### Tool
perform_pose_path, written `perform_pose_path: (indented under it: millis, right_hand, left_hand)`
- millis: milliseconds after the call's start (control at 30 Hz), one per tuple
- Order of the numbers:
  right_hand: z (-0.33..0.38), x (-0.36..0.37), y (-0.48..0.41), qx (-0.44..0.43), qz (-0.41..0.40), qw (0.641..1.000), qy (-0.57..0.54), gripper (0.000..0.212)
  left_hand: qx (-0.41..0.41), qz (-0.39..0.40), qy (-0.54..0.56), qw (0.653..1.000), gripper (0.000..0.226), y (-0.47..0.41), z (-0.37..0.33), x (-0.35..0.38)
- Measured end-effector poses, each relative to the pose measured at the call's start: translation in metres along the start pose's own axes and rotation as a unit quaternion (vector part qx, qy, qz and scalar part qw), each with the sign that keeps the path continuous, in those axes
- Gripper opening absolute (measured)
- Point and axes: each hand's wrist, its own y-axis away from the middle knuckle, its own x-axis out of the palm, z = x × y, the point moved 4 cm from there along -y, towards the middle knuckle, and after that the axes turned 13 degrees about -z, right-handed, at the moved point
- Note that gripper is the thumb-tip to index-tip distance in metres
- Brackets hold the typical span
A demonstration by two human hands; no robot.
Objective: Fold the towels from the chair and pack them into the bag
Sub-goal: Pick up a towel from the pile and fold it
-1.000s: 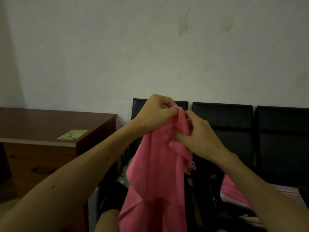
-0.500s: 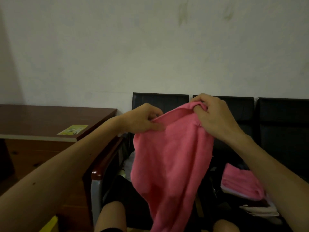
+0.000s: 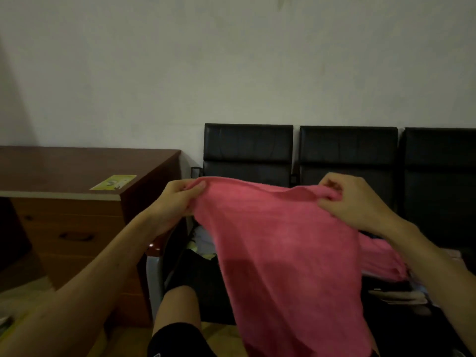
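- left hand (image 3: 177, 199): grip pinches the top left corner of the pink terry towel (image 3: 283, 240)
- right hand (image 3: 353, 202): grip bunched round the top right corner
- towel hangs spread in the air, in front of the black padded chairs (image 3: 247, 148)
- second pink towel (image 3: 381, 256) lies on a chair seat behind it, to the right
- brown wooden table (image 3: 77, 166) on the left

pink towel (image 3: 283, 253): lower edge cut off | chair (image 3: 247, 150): seat hidden | dark shape (image 3: 203, 282): possibly bag
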Motion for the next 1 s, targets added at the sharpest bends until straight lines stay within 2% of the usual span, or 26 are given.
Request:
perform_pose_path:
  millis: [100, 200, 267, 333, 367, 433, 533, 600, 733, 800, 867, 900, 1000]
  right_hand:
    - [-0.035, 0.023, 0.034, 0.098, 0.002, 0.995, -0.030, 0.018]
    - [-0.056, 0.067, 0.092, 0.222, 0.002, 0.968, -0.117, 0.027]
    - [-0.062, 0.095, 0.136, 0.353, -0.013, 0.912, -0.209, 0.030]
    - [-0.065, 0.112, 0.180, 0.483, -0.034, 0.831, -0.272, 0.019]
    - [-0.061, 0.115, 0.196, 0.521, -0.027, 0.803, -0.288, 0.013]
    - [-0.056, 0.116, 0.218, 0.538, -0.004, 0.789, -0.298, 0.015]
    - [-0.058, 0.110, 0.221, 0.532, -0.025, 0.789, -0.305, 0.015]
    - [-0.065, 0.110, 0.219, 0.543, -0.025, 0.779, -0.314, 0.026]
    - [-0.068, 0.111, 0.215, 0.470, 0.076, 0.819, -0.321, 0.065]
    - [-0.069, 0.108, 0.216, 0.444, 0.108, 0.830, -0.321, 0.072]
    - [-0.075, 0.106, 0.216, 0.444, 0.080, 0.847, -0.282, 0.071]
    - [-0.079, 0.105, 0.216, 0.460, 0.054, 0.843, -0.275, 0.067]
    - [-0.078, 0.104, 0.209, 0.481, -0.029, 0.818, -0.314, 0.032]
  left_hand:
    - [-0.030, -0.125, 0.090, 0.988, 0.018, 0.021, 0.027, -0.002]
    - [-0.094, -0.201, 0.155, 0.963, 0.015, 0.056, 0.070, 0.012]
    - [-0.152, -0.235, 0.187, 0.942, 0.013, 0.079, 0.100, 0.022]
    - [-0.209, -0.262, 0.182, 0.924, 0.018, 0.099, 0.127, 0.026]
    - [-0.229, -0.270, 0.173, 0.919, 0.019, 0.106, 0.136, 0.025]
    - [-0.248, -0.270, 0.147, 0.919, 0.017, 0.117, 0.147, 0.019]
    - [-0.253, -0.262, 0.123, 0.923, 0.022, 0.120, 0.152, 0.007]
    - [-0.250, -0.260, 0.103, 0.927, 0.027, 0.120, 0.156, 0.000]
    - [-0.231, -0.257, 0.085, 0.934, 0.030, 0.123, 0.162, -0.006]
    - [-0.220, -0.264, 0.087, 0.935, 0.029, 0.124, 0.161, -0.009]
    - [-0.212, -0.262, 0.089, 0.937, 0.029, 0.124, 0.160, -0.011]
    - [-0.210, -0.256, 0.088, 0.939, 0.029, 0.124, 0.160, -0.011]
    - [-0.217, -0.237, 0.087, 0.943, 0.033, 0.126, 0.160, -0.007]
